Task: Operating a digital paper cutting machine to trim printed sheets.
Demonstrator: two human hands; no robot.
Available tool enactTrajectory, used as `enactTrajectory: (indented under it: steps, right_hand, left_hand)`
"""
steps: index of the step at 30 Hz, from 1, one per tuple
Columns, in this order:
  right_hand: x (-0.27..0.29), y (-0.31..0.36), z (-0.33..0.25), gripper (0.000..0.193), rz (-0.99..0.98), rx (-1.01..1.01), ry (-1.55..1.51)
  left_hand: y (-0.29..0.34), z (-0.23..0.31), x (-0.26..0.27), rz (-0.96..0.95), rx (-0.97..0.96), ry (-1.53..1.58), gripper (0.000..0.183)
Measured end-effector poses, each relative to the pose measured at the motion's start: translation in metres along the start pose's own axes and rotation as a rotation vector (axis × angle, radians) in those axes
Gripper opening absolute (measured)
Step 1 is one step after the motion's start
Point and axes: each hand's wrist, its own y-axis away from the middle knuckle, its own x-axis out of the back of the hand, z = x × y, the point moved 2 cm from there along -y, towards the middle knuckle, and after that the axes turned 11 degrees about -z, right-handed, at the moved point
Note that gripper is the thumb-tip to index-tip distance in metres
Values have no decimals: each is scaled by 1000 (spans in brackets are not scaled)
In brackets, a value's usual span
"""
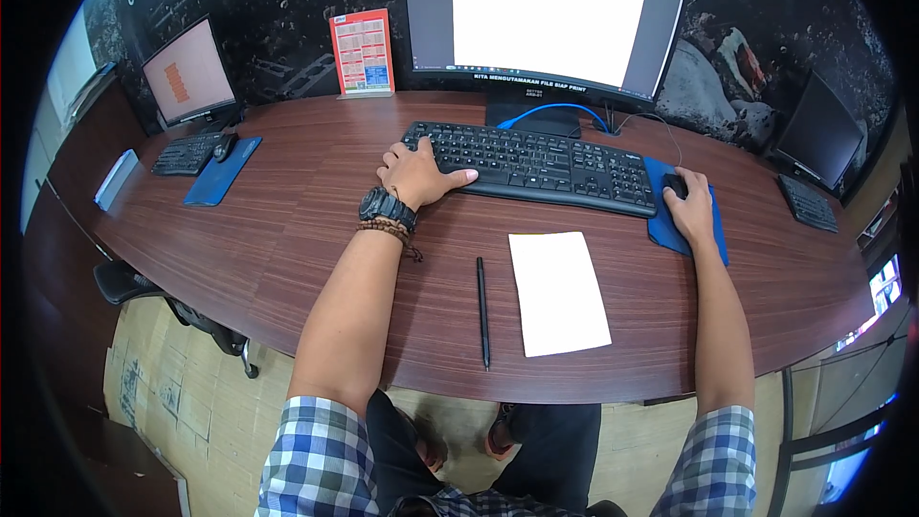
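Note:
My left hand [418,177] rests on the left end of a black keyboard [541,165]. Its fingers are spread over the keys and the thumb lies along the near edge. A black watch and beaded bracelets circle that wrist. To the right of the keyboard, my right hand [695,211] is wrapped over a black mouse [676,186] on a blue mouse pad [666,232]; the hand covers part of both. A white sheet of paper [560,295] lies between my forearms, with a black pen [482,311] to its left. Behind the keyboard stands a curved monitor [546,19] showing a white page.
The brown wooden desk [287,258] curves around me. A red and white desk calendar [363,53] stands left of the monitor. Farther left sit a smaller screen [189,72], keyboard and mouse; at the far right, a dark screen [819,129] and keyboard. A blue cable [546,110] runs behind my keyboard.

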Motion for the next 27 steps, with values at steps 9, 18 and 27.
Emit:
enactTrajectory:
  steps: [9,18,27]
  right_hand:
    - [0,0,-1,49,-4,-9,-6]
    - [-1,-1,1,49,-4,-11,6]
    - [-1,-1,0,49,-9,-10,7]
  left_hand:
    - [-1,-1,0,-2,-1,-2,115]
    - [0,0,1,-5,-4,-13,116]
    - [2,1,2,-15,-3,-6,116]
